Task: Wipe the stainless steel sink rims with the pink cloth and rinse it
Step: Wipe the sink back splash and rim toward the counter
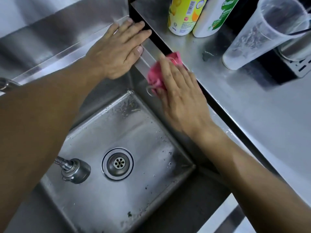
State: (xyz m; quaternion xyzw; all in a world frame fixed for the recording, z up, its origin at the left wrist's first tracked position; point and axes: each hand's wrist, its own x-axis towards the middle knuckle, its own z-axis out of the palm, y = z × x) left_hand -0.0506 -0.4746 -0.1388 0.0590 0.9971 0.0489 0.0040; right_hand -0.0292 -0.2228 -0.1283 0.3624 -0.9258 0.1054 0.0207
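Right hand (pixel 182 96) presses the pink cloth (pixel 157 74) flat-fingered against the sink rim (pixel 146 56).

Left hand (pixel 117 49) rests flat, fingers straight, on the rim corner at 10 o'clock from the cloth. The drain (pixel 118 163) lies at 7 o'clock, the spray head (pixel 75 170) farther toward 8 o'clock. Two bottles (pixel 183 15) and a clear plastic cup (pixel 262 36) stand on the counter (pixel 244 101) between 1 and 2 o'clock.

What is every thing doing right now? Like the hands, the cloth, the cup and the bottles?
left hand: flat, fingers straight, resting on the sink rim
right hand: pressing the pink cloth on the rim
pink cloth: bunched up
plastic cup: tilted, wet inside
yellow bottle: upright
white bottle: upright
sink basin: wet, speckled with bits
drain: uncovered
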